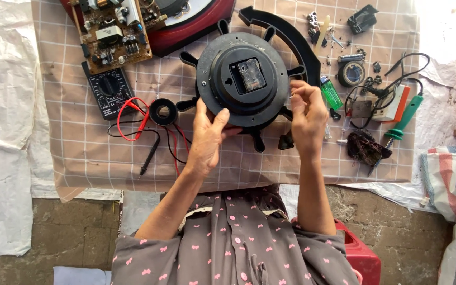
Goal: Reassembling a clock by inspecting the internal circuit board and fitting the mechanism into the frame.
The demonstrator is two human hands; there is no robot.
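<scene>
The round black clock (242, 79) lay face down on the checked cloth (80, 148), its back turned up, directly beyond both hands and between them. The square movement (248, 75) sat seated in the raised centre of the back, so that part of the work looked done; whether it was fastened or wired could not be told. The left hand (207, 134) held the near edge of the clock, thumb and fingers curled over the rim, steadying it. The right hand (306, 113) was raised at the clock's right edge with thumb and fingertips pinched together; something very small may have been between them, but it was too small to make out. Judging by that, a small piece was yet to be fitted or had just come off, and the clock was not yet turned face up.

Just right of the right hand lay a green lighter (331, 92), and farther right a green-handled soldering iron (405, 119) with a dark tuft (364, 148) near its tip. Beyond the right hand a black curved arrow-shaped piece (283, 29) arced round the clock. Left of the left hand sat a black tape roll (163, 111), red and black probe leads (133, 124), and a black multimeter (109, 91); beyond those lay a brown circuit board (114, 31).
</scene>
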